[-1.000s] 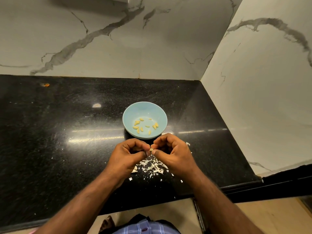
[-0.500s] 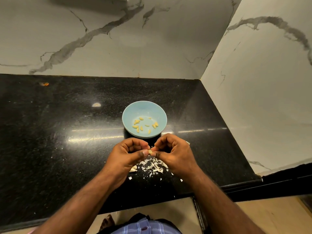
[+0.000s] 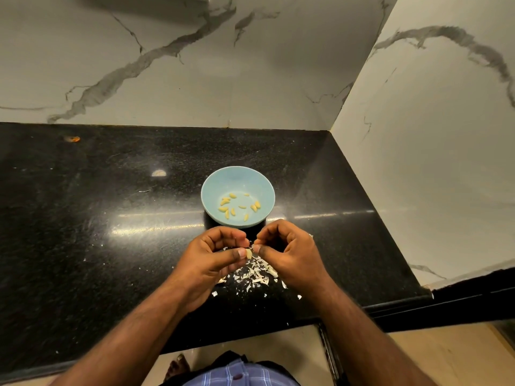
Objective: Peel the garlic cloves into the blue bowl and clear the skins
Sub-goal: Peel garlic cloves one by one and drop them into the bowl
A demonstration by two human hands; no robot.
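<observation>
Light: dim, warm — from overhead.
Glare: bright streak and spot on the black countertop point(image 3: 83, 246).
Shadow: dark band across the marble wall point(image 3: 167, 65) top.
Edges: wide-angle bending — lines curved.

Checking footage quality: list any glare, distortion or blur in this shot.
Head view: bright glare streaks cross the black counter left of the blue bowl; wide-angle lens bends the counter edge and walls; the garlic clove between the left hand and right hand looks slightly soft.
</observation>
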